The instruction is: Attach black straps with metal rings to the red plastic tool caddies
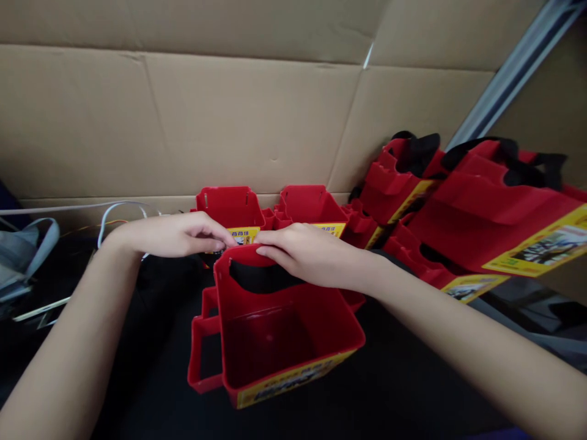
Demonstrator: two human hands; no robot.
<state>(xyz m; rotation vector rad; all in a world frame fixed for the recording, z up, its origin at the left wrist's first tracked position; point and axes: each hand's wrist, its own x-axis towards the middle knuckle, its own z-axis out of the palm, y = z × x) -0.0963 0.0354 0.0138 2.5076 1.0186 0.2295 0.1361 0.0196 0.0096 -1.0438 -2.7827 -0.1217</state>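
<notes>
A red plastic bin [279, 324] with open loops on its left side stands in front of me, its open top toward me. A black strap [263, 278] runs across the inside of its back wall. My right hand [307, 250] is closed over the back rim, the thumb toward me and the other fingers behind the wall. My left hand [195, 235] is at the left end of the same rim, fingertips pinched together just behind it; whatever they hold is hidden. A yellow printed label [298, 379] covers the bin's front.
Two more red bins [224, 205] stand behind, against a cardboard wall [257, 122]. On the right, several red bins with black straps [504, 201] are stacked. White cables [105, 214] and a grey object [22, 256] lie at left on the black surface [151, 366].
</notes>
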